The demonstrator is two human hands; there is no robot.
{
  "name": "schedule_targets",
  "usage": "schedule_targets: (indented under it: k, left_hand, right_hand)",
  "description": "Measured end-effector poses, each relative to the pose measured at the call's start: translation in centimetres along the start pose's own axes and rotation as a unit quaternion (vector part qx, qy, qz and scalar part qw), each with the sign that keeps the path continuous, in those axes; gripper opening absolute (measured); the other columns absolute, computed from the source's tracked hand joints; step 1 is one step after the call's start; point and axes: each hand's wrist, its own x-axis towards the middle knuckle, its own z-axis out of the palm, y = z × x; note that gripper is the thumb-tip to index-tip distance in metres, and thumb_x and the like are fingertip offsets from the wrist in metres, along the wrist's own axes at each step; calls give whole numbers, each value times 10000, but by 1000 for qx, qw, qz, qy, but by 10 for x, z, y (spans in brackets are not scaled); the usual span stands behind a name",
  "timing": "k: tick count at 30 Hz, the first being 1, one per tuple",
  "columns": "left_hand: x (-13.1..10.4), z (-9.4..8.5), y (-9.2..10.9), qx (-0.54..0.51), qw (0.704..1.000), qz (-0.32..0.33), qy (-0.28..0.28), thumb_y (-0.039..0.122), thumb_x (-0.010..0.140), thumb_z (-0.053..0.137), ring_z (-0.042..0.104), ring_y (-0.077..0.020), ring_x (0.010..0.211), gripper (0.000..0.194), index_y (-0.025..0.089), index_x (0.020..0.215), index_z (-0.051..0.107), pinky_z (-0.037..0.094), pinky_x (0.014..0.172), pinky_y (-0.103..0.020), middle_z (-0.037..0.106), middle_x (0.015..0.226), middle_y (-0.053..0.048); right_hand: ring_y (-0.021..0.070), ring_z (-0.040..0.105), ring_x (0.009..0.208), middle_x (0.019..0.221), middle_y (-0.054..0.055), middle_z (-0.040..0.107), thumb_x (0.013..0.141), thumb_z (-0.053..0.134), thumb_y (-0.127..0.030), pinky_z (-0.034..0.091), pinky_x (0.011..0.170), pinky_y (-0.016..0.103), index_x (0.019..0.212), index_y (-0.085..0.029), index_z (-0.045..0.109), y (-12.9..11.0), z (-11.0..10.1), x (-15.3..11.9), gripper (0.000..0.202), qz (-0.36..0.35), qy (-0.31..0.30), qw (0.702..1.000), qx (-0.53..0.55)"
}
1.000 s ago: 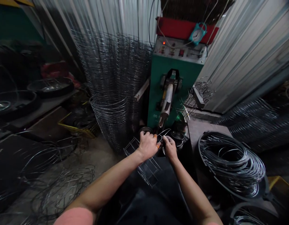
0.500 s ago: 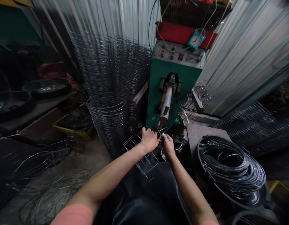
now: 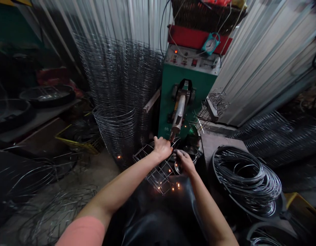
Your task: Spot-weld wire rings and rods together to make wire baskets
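Just below the electrode tip of a green spot welder [image 3: 175, 124], my left hand [image 3: 163, 148] is closed on a wire frame [image 3: 159, 176]. The open grid of thin metal rods hangs below that hand, over my dark apron. Something orange shows at the left fingers. My right hand [image 3: 185, 161] is close by on the right, a little lower, with its fingers curled together; what they hold, if anything, is hidden. Behind it are round metal dishes [image 3: 191, 150]. Orange sparks [image 3: 175, 187] scatter below the hands, and a red lamp [image 3: 176, 52] glows on the welder's panel.
Tall stacks of wire rings [image 3: 114, 119] stand left of the welder. To the right, a black tub [image 3: 216, 177] holds wire coils [image 3: 250, 184]. A yellow crate [image 3: 67, 139] and loose wire [image 3: 63, 212] are on the floor at left.
Sparks have appeared and the panel lamp has lit up. My right hand has drawn back slightly down from the electrode tip; my left hand stays on the wire frame.
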Motion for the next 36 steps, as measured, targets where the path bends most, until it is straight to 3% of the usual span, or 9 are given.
schedule_targets:
  k: [3,5,15,20,27,29,31,34,36]
  left_hand:
    - [-3,1,1,9,1000,-8,15,310,828,447,517,-318,908,325,79,846,675,263,781,-457,653,881,-210]
    - [-5,1,0,20,999,-21,18,310,834,437,512,-318,912,327,84,861,671,264,777,-453,650,889,-210]
    - [1,-1,-10,39,998,-38,13,336,836,427,532,-306,925,327,118,867,669,282,768,-428,666,913,-179]
    - [3,6,-16,47,998,-16,31,342,839,405,538,-317,920,353,107,858,668,290,770,-435,663,901,-186]
    - [-7,-2,-8,44,998,24,-25,379,848,417,554,-320,927,359,127,925,660,333,793,-448,663,910,-166]
    - [-18,-8,-13,14,998,48,-28,432,853,420,555,-305,955,387,163,1041,625,344,835,-454,660,967,-141]
    - [-41,-11,-25,-21,996,80,30,500,836,442,541,-295,1011,488,183,1197,531,330,910,-476,630,1068,-134]
    - [-104,-3,-42,-86,964,175,182,529,733,593,510,-296,1085,718,196,1333,381,274,1012,-508,566,1168,-142]
    - [-153,11,-47,-145,920,278,235,407,673,709,533,-275,1059,756,286,1339,373,286,1028,-509,568,1140,-96]
  right_hand:
    - [142,563,679,738,16,642,690,656,-475,430,628,246,815,-181,669,9,-12,-34,321,1,-93,990,-109]
    - [154,564,707,745,13,643,723,631,-457,433,671,263,790,-188,677,18,-14,-47,282,-22,-118,982,-149]
    - [163,536,662,682,-1,625,724,612,-417,424,630,268,772,-204,690,27,-1,-47,233,-70,-67,981,-169]
    - [161,545,673,699,-1,628,747,594,-424,416,656,269,780,-197,685,30,-2,-50,246,-59,-85,982,-158]
    - [159,543,662,675,-7,610,779,573,-438,416,646,268,788,-212,669,32,1,-91,246,-61,-107,983,-135]
    - [143,523,601,628,-12,586,793,556,-447,410,598,255,793,-207,662,24,3,-105,262,-49,-121,985,-109]
    - [128,500,562,605,-17,567,798,546,-455,396,560,240,797,-199,652,11,5,-113,277,-47,-104,989,-91]
    - [102,480,547,604,-25,552,815,529,-407,377,539,214,813,-177,639,-11,10,-117,254,-31,-65,993,-93]
    - [88,487,556,617,-30,555,831,511,-337,376,543,197,813,-163,632,-23,18,-122,213,-4,-60,994,-96]
